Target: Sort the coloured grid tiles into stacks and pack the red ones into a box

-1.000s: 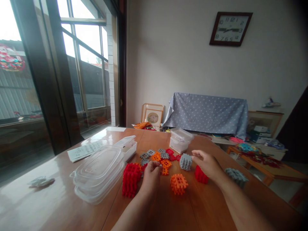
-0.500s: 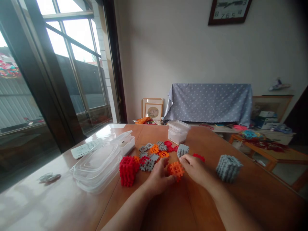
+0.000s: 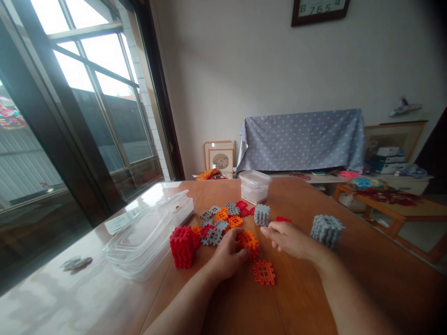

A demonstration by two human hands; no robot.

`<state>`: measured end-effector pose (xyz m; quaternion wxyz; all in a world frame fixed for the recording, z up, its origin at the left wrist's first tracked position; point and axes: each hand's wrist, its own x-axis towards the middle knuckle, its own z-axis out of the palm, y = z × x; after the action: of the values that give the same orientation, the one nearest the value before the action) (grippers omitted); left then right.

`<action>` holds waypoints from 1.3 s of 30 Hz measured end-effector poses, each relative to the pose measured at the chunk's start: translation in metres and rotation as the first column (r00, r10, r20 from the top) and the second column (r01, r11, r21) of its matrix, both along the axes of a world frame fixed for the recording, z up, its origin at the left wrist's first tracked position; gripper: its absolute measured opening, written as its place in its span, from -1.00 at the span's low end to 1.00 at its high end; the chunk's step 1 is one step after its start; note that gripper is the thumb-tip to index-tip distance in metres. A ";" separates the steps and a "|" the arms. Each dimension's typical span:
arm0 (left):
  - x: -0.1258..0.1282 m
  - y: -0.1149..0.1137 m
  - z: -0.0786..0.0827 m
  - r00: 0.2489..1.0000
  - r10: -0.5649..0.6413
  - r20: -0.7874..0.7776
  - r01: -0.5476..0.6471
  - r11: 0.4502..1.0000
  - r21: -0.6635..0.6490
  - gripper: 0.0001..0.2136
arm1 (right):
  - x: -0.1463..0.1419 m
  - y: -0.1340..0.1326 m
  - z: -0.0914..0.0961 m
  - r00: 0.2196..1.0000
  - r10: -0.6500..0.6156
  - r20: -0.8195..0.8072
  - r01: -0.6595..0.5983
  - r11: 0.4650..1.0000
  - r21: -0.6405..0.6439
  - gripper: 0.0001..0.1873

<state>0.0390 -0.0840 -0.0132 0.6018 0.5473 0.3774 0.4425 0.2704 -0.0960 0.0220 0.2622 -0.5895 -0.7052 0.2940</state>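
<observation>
My left hand [image 3: 230,253] grips orange waffle-shaped building tiles [image 3: 249,244] at their left side, thumb in front and fingers behind. To the right, my right hand [image 3: 287,238] hovers apart from them with its fingers loosely bent and nothing visible in them. Its fingertips come close to a small stack of grey tiles [image 3: 261,215]. A single orange tile [image 3: 264,272] lies flat on the table in front of the hands. Beyond my left hand is a loose spread of grey, red and orange tiles [image 3: 212,236]. Part of a red tile [image 3: 282,219] shows behind my right hand.
A tall red tile stack [image 3: 181,247] stands on the left, a larger grey stack [image 3: 327,230] on the right. Clear plastic lids [image 3: 139,237] and an open white box [image 3: 182,211] lie left. A lidded container [image 3: 254,188] stands at the back of the wooden table [image 3: 216,307].
An orange tile now lies flat on the table in front of the hands. My right hand has drawn away to the right from the orange tiles; the view has shifted slightly.
</observation>
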 end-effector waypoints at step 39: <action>-0.009 0.014 -0.020 0.978 -0.042 -0.204 0.088 0.972 0.220 -0.54 | -0.022 0.016 -0.012 0.914 0.004 -0.405 0.017 0.999 0.050 -0.51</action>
<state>0.0304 -0.0704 -0.0331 0.5088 0.6662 0.3639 0.4061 0.2483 -0.0798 0.0100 0.4190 -0.5111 -0.6412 0.3900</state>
